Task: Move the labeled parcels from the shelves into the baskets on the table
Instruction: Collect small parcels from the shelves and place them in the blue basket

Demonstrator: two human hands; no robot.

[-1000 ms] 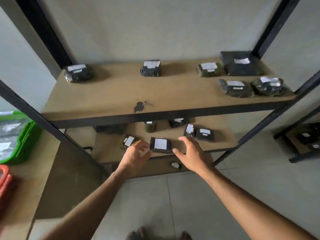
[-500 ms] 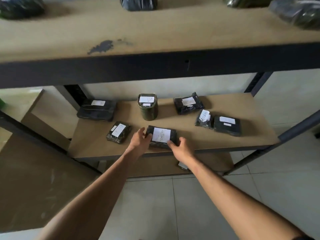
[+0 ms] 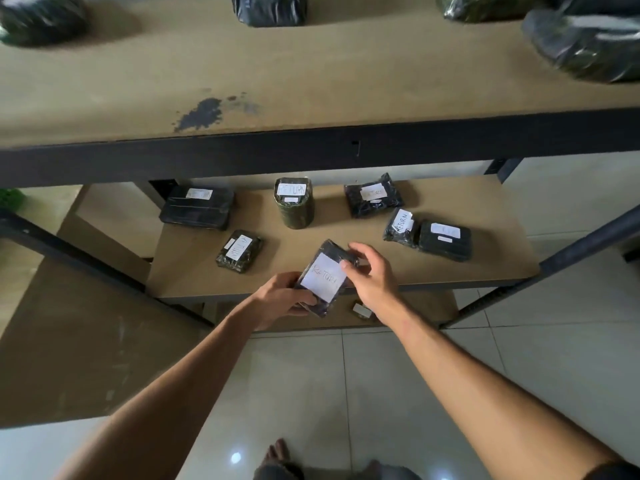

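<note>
So on the far left of the middle shelf [image 3: 450, 271] there's a flat black parcel [image 3: 197, 207] with a white label, pushed toward the back. Just right and nearer the front edge sits a smaller wrapped parcel [image 3: 238, 251], label turned sideways. Behind that, an upright cylinder-shaped parcel [image 3: 294, 203] marked RETURN stands on end.

Front and centre, both hands are on the same thing: a black RETURN parcel [image 3: 323, 277], lifted off the board and tilted, hanging over the shelf's front edge. The left hand [image 3: 280, 299] has its fingers curled round the lower left end, thumb on top. The right hand [image 3: 372, 275] pinches the upper right corner with thumb and fingertips.

Further right, a crinkly bag parcel [image 3: 373, 195] lies near the back, then a small RETURN packet [image 3: 400, 227] touching a dark boxy parcel [image 3: 445, 240] beside it.

Up on the top shelf [image 3: 311, 81] more dark parcels sit blurred, plus a dark stain [image 3: 202, 112] on the board.
</note>
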